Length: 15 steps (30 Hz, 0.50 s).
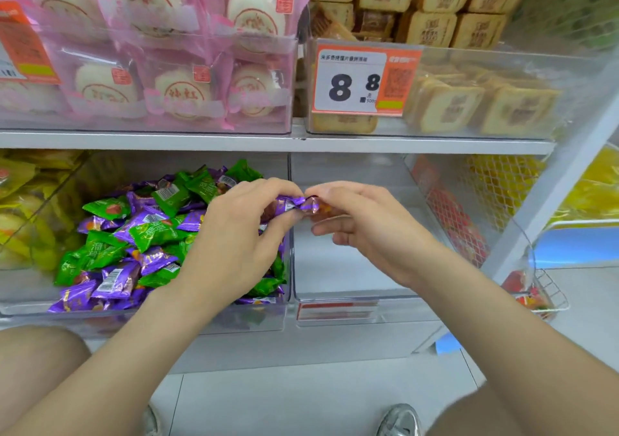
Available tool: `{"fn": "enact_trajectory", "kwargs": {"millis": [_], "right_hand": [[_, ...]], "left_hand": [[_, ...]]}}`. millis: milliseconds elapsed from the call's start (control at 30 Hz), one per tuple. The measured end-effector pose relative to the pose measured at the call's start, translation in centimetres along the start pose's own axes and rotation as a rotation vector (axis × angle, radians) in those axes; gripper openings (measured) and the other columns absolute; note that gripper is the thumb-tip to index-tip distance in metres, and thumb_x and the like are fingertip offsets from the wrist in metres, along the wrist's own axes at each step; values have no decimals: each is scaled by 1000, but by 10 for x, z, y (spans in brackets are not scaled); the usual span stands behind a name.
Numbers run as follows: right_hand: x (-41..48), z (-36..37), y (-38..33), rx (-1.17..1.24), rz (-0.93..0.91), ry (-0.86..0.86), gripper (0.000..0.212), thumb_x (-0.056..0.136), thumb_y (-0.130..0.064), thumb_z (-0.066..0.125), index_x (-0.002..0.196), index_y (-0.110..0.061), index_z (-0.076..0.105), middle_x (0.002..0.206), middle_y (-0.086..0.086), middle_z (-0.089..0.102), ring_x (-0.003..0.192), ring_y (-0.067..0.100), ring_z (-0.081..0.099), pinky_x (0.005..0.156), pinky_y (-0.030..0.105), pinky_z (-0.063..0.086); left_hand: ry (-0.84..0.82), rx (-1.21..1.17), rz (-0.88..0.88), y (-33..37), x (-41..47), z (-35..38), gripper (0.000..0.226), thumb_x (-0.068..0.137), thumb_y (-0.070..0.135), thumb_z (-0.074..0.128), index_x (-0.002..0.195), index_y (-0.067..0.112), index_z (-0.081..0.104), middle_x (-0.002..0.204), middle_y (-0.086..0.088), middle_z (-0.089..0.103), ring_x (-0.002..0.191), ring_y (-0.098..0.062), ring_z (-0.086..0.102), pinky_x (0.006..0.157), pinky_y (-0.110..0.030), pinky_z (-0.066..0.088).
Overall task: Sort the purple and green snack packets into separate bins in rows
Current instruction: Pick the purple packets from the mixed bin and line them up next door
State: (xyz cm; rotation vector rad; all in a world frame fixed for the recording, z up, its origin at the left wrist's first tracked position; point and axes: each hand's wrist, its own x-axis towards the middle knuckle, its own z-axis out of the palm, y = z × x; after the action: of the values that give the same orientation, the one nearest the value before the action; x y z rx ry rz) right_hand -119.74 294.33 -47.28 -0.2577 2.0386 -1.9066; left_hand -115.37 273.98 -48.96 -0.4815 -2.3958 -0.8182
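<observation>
A clear bin (167, 311) on the lower shelf holds a mixed heap of purple packets (114, 283) and green packets (154, 233). To its right stands a second clear bin (348, 296) with nothing visible inside. Above the wall between the two bins, my left hand (241, 231) and my right hand (365, 221) meet. Both pinch purple packets (296, 202) between their fingertips; how many packets sit in the hands I cannot tell.
The upper shelf (268, 142) carries bins of pink-wrapped cakes (174, 67) and tan pastries (469, 107) with an 8.8 price tag (355, 83). Yellow snacks (23, 207) fill the bin at far left. A wire basket (542, 295) hangs at the right. My knees and shoes are below.
</observation>
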Motion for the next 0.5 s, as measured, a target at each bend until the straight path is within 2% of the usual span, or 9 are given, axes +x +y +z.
{"fn": "enact_trajectory", "kwargs": {"millis": [67,133,200,267,300,367,433,500], "right_hand": [[0,-4,2,-188,-148,-24,18,94,-26,78,111,-21,78,100,4,79,86,14,70,78,34,55],[5,-9,7,-376,-245,7,16,91,-29,82,105,-23,80,93,-1,79,86,15,73,80,32,58],[18,-18,15,-580,-291,79,14,93,-37,79,98,-24,81,81,-5,75,80,17,68,75,33,53],[39,-33,26,-822,-317,162,20,95,-42,74,96,-23,78,70,-8,64,74,23,57,69,33,43],[50,-39,32,-917,-315,188,23,94,-44,74,100,-22,77,73,-11,61,77,24,55,71,33,40],[70,-48,46,-1015,-273,198,31,90,-48,78,106,-22,74,85,-9,63,87,25,55,78,34,43],[89,-52,60,-1055,-235,184,31,87,-47,80,104,-22,74,91,-1,65,90,26,53,75,33,39],[103,-52,70,-1076,-219,158,27,87,-40,81,105,-21,75,95,1,64,88,25,52,73,30,35]], "left_hand": [[-12,-74,-74,2,3,2,16,97,23,74,111,28,71,95,17,69,86,-7,62,80,-29,49],[-29,-115,-156,0,5,5,14,96,25,74,109,32,72,87,17,68,78,-5,61,73,-23,47],[6,-156,-278,-5,6,9,13,95,29,76,106,36,74,79,17,64,70,-5,56,68,-25,44],[58,-310,-453,-13,6,12,12,93,29,79,102,37,78,69,18,60,63,-4,50,65,-24,41],[74,-414,-535,-16,7,13,12,92,28,80,101,36,80,69,15,62,65,-6,51,66,-24,42],[90,-559,-648,-19,7,13,13,90,26,82,101,35,81,84,1,75,72,-8,58,71,-27,47],[112,-587,-697,-20,8,13,15,90,24,83,101,33,81,95,0,79,76,-6,64,73,-24,50],[148,-586,-707,-19,8,13,15,91,18,82,102,28,79,94,3,79,74,-3,67,69,-18,52]]}}
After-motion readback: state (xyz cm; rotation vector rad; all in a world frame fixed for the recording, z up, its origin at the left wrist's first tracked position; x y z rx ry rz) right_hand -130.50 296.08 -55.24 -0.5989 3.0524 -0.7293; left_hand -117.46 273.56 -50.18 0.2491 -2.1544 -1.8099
